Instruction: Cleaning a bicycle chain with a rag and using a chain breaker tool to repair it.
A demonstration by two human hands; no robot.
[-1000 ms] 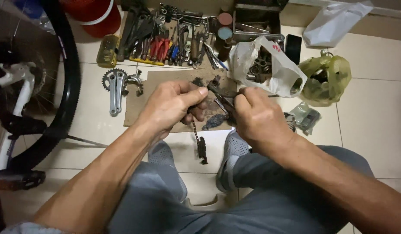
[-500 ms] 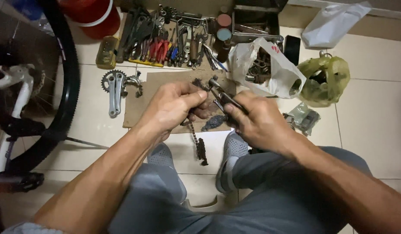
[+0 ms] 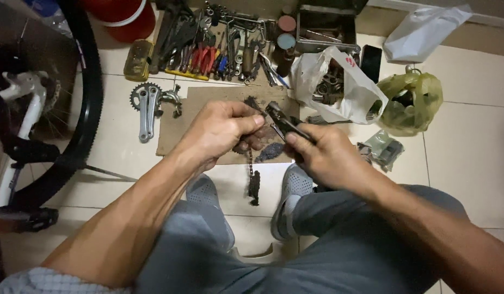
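Note:
My left hand (image 3: 222, 130) pinches a dirty bicycle chain (image 3: 253, 182), whose loose end hangs down between my knees over the tiled floor. My right hand (image 3: 323, 155) grips a dark chain tool (image 3: 282, 121) that points up and left, its head meeting the chain right by my left fingertips. Both hands hover above a brown cardboard sheet (image 3: 178, 128) on the floor. A dark greasy lump (image 3: 270, 151) lies on the cardboard just under the hands.
A silver crank with chainring (image 3: 148, 103) lies left of the cardboard. Pliers, wrenches and other tools (image 3: 214, 43) line the far edge. A white bag of metal parts (image 3: 339, 87), a green bag (image 3: 412, 100) and a bicycle wheel (image 3: 83, 98) flank the spot.
My right hand has slid down and right along the tool, and the tool's head has tilted closer to my left fingers. The chain hangs much as before.

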